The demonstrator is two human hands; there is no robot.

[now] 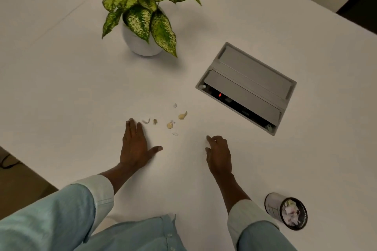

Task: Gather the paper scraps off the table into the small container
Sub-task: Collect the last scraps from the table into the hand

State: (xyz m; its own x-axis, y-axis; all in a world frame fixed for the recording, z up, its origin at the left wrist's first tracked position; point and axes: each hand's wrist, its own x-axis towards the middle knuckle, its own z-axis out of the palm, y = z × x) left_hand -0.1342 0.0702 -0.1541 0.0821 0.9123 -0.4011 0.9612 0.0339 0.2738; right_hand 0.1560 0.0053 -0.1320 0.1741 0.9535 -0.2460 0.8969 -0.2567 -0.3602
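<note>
Several small paper scraps (170, 125), white and yellowish, lie scattered on the white table (61, 87) just beyond my hands. My left hand (135, 144) lies flat on the table with fingers straight and thumb spread, its fingertips just left of the nearest scrap (146, 121). My right hand (219, 154) hovers or rests to the right of the scraps, fingers loosely curled, holding nothing that I can see. The small container (273, 205), a white cylinder with a dark rim, stands near the table's front right and holds crumpled paper bits.
A potted plant (140, 43) with speckled green leaves stands at the back centre. A grey cable box (251, 79) with a red light is set into the table at the right. The table's edge runs along the left front, near my left sleeve.
</note>
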